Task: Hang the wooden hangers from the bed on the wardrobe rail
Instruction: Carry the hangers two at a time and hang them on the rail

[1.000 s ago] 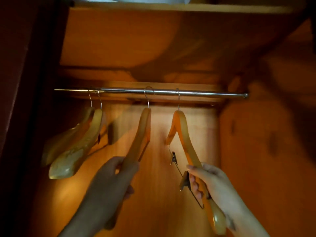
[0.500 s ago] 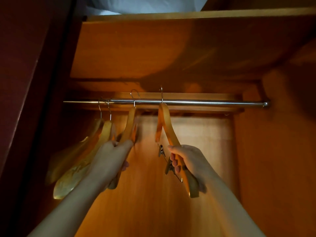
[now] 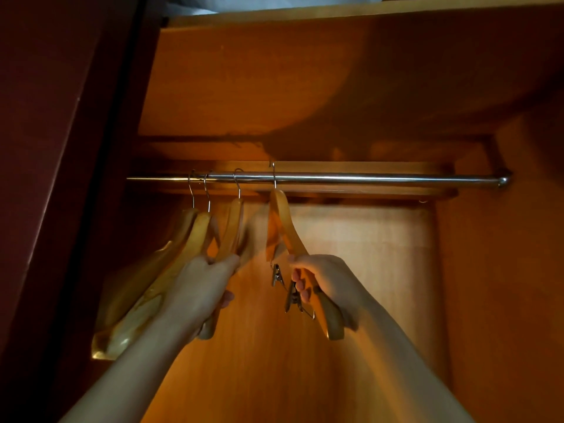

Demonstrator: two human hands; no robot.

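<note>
A metal wardrobe rail (image 3: 366, 178) runs across the wardrobe below a shelf. Two wooden hangers (image 3: 183, 236) hang from its left end. My left hand (image 3: 203, 285) grips the lower arm of a third wooden hanger (image 3: 232, 222), whose hook sits over the rail. My right hand (image 3: 325, 277) grips a wooden hanger with metal clips (image 3: 282, 221); its hook rises above the rail, and I cannot tell whether it rests on it. Two clips (image 3: 282, 286) dangle beside my fingers.
The dark wardrobe door (image 3: 55, 148) stands open at the left. A shelf board (image 3: 305, 71) spans overhead, with pale fabric (image 3: 274, 1) on top of it. The wardrobe's right wall (image 3: 503, 270) closes the space. The rail's right half is bare.
Both hands have slid their hangers leftwards along the rail, toward the two hanging at the left end. The view has tilted so the rail sits lower in the frame.
</note>
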